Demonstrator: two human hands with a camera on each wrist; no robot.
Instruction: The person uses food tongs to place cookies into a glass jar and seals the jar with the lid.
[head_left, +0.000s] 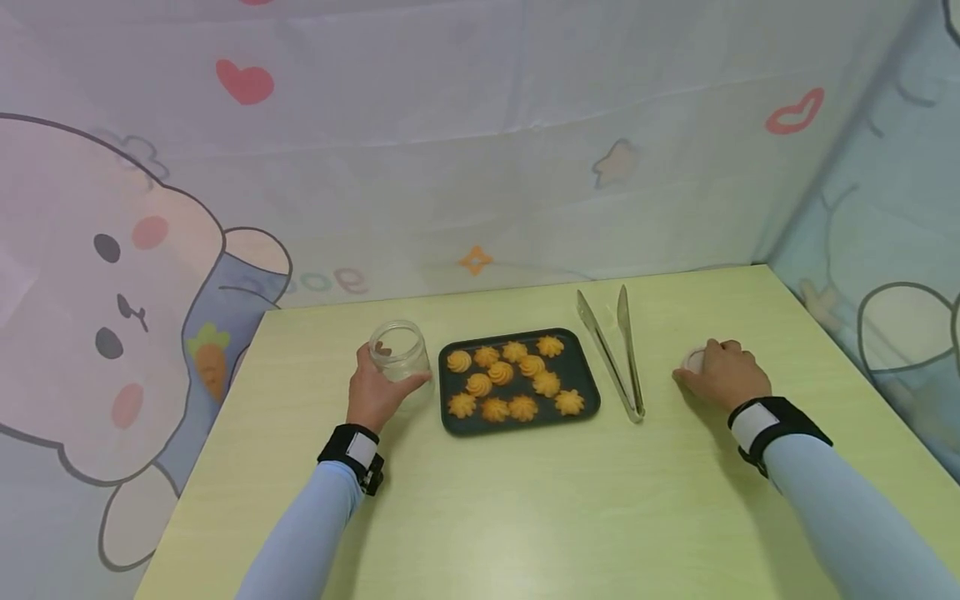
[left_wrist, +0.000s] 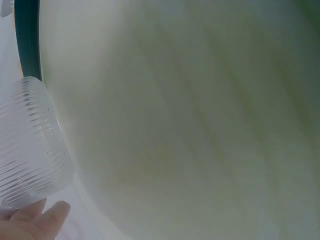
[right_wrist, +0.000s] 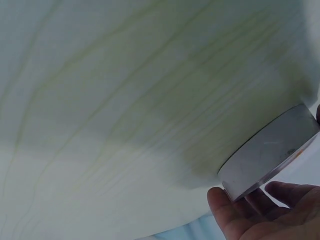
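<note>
On the left of the table my left hand (head_left: 371,398) grips a clear, open-topped jar (head_left: 405,360), thumb on its near right side and fingers around the left. The left wrist view shows the ribbed wall of the jar (left_wrist: 32,150) with fingertips (left_wrist: 55,216) against it. Over at the right, my right hand (head_left: 727,377) holds a white round lid (head_left: 694,361) by its edge. Seen from the right wrist, the lid (right_wrist: 270,152) is tilted, with thumb and fingers around its rim close over the table.
Between the hands lies a dark tray (head_left: 582,362) holding several golden piped cookies (head_left: 500,372). Metal tongs (head_left: 632,358) rest spread between the tray and my right hand. A printed cloth (head_left: 420,167) hangs behind the pale wooden table (head_left: 525,517).
</note>
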